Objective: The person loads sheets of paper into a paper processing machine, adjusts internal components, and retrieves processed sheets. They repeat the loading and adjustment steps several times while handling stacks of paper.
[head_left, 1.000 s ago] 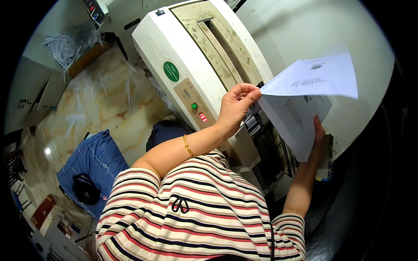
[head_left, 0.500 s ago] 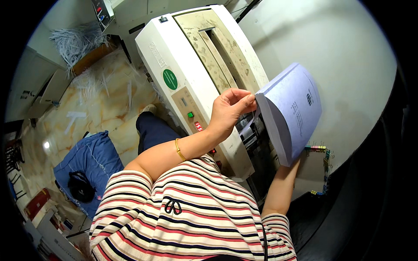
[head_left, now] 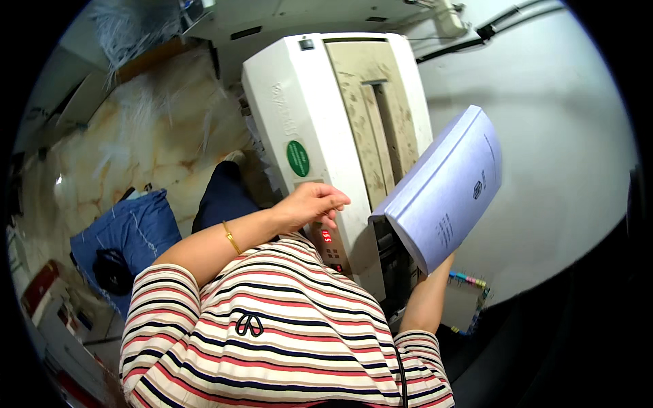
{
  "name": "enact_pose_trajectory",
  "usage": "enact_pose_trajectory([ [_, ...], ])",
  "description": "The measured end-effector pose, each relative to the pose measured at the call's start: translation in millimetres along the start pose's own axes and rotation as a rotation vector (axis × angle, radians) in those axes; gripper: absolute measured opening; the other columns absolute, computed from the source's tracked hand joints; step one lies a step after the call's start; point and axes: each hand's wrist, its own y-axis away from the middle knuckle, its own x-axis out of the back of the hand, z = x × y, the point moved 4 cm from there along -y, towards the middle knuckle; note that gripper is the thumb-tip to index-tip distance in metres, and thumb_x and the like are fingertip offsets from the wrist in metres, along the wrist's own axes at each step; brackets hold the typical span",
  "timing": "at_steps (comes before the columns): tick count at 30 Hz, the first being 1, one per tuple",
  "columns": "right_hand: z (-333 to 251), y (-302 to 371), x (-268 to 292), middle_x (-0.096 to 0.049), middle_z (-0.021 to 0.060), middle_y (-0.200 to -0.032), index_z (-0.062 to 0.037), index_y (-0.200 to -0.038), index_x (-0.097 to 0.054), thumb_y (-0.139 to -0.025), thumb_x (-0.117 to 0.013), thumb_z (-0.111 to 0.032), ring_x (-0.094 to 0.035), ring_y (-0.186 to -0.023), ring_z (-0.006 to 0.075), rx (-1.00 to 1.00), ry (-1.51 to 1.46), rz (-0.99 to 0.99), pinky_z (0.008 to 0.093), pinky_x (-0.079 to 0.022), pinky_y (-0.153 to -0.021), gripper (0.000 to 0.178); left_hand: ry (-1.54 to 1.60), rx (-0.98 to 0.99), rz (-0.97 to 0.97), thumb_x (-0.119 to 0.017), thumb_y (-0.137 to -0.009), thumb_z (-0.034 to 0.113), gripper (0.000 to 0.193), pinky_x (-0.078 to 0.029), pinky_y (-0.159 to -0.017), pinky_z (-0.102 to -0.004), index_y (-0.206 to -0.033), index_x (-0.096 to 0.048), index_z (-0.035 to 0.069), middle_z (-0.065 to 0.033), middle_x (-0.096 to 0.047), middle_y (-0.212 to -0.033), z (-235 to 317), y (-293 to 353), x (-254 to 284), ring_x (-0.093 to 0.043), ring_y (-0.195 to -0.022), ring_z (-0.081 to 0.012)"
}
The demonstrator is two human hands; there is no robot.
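A thick softcover book (head_left: 452, 194) with a pale lavender cover and small dark print is held up at the right, tilted, with its spine side toward the upper left. My right hand is hidden behind it; only the forearm shows, running up to the book's lower edge, and the book rests in that hand's hold. My left hand (head_left: 314, 206), a gold bangle on its wrist, hovers over the control panel of a white-and-beige machine (head_left: 309, 122). Its fingers are loosely bent and apart, with nothing visible in them, a short way left of the book.
The machine has a long slot (head_left: 384, 129) in its dusty top. Beside it stands a pale surface (head_left: 544, 143) at the right. A board edged with coloured clips (head_left: 469, 296) is below the book. A blue cushion (head_left: 126, 231) and paper shreds (head_left: 136, 34) lie at the left.
My left hand has let go of the book's corner and moved left and down. The book has turned to show more of its cover. The view has shifted.
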Motion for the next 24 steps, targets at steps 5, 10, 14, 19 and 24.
enact_pose_trajectory([
  [5,-21,-61,-54,-0.062,0.0102,-0.106,-0.0018,-0.118,-0.056,-0.092,-0.051,-0.031,-0.06,-0.094,0.0198,-0.139,0.066,-0.109,0.0308,-0.048,-0.08,0.039,-0.11,-0.033,0.257,-0.055,-0.094,0.021,0.021,-0.045,-0.049,-0.0181,-0.092,-0.057,0.0,-0.0021,-0.057,-0.08,38,29,85,-0.049,-0.062,-0.0047],
  [10,-21,-102,-101,-0.062,0.0099,-0.105,-0.0017,-0.117,-0.056,-0.092,-0.051,-0.03,-0.06,-0.094,0.0194,-0.296,0.124,-0.197,0.0305,-0.049,-0.08,0.038,-0.337,-0.146,0.353,-0.051,-0.096,0.026,0.024,-0.036,-0.05,-0.0197,-0.089,-0.053,0.003,0.0003,-0.052,-0.072,65,34,120,-0.04,-0.059,-0.0042],
  [14,-8,-125,-138,-0.062,0.0097,-0.105,-0.0015,-0.116,-0.056,-0.092,-0.051,-0.029,-0.06,-0.094,0.019,-0.395,0.194,-0.278,0.0303,-0.049,-0.08,0.037,-0.581,-0.384,0.264,-0.052,-0.095,0.03,0.028,-0.043,-0.06,-0.0301,-0.09,-0.054,0.003,-0.0056,-0.055,-0.071,82,15,95,-0.051,-0.066,-0.0145],
  [19,-7,-173,-131,-0.062,0.0104,-0.109,-0.0004,-0.116,-0.056,-0.094,-0.05,-0.024,-0.059,-0.097,0.0174,-0.154,0.484,-0.559,0.0304,-0.048,-0.083,0.033,-1.312,-0.669,0.072,-0.052,-0.092,0.029,0.027,-0.046,-0.057,-0.0381,-0.08,-0.048,0.005,-0.0122,-0.055,-0.065,124,-25,4,-0.059,-0.067,-0.0307],
  [24,-58,-116,-130,-0.059,0.013,-0.114,0.0021,-0.116,-0.054,-0.098,-0.043,-0.023,-0.055,-0.106,0.0183,0.437,0.725,0.071,0.0317,-0.042,-0.095,0.033,-1.491,-1.431,0.165,-0.056,-0.076,0.018,0.015,-0.042,-0.051,-0.0333,-0.069,-0.045,0.01,-0.0037,-0.045,-0.062,109,-87,-27,-0.052,-0.061,-0.0203],
])
